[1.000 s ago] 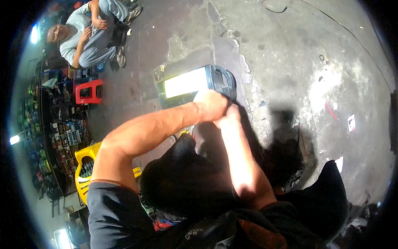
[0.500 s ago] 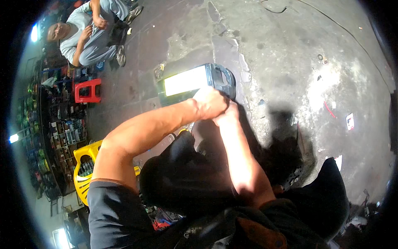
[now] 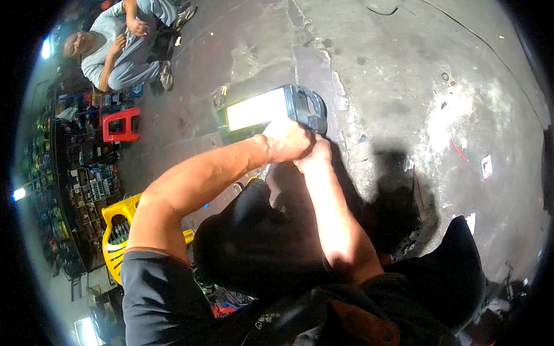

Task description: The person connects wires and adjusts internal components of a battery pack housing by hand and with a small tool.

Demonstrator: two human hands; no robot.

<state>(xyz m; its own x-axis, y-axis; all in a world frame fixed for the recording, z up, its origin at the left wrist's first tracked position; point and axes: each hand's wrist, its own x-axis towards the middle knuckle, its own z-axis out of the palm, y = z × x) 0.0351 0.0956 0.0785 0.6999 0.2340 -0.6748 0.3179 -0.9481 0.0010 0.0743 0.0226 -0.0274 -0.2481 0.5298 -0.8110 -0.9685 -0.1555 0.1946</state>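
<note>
A dark grey-green case (image 3: 231, 135) with a glaring pale top panel and a carry handle at its right end sits in front of me. My left hand (image 3: 285, 138) is closed at the case's near right corner, its knuckles up. My right hand (image 3: 314, 153) is closed just below and right of it, pressed against it. Whatever the fingers of both hands grip is hidden under them. Below the hands, partly behind my arms, is a small metal and yellow object (image 3: 253, 179) that I cannot make out, near my dark-clad leg.
A person (image 3: 124, 72) in pale clothes squats at upper left. A red stool (image 3: 113, 131) and a yellow plastic chair (image 3: 112, 259) stand at left, beside crowded shelves (image 3: 92, 184). A cable (image 3: 461, 17), red strip (image 3: 457, 149) and scraps lie on the stained floor (image 3: 375, 69).
My hands, the case and the surrounding scene all sit slightly higher and further left in the picture. Both hands keep the same closed grip.
</note>
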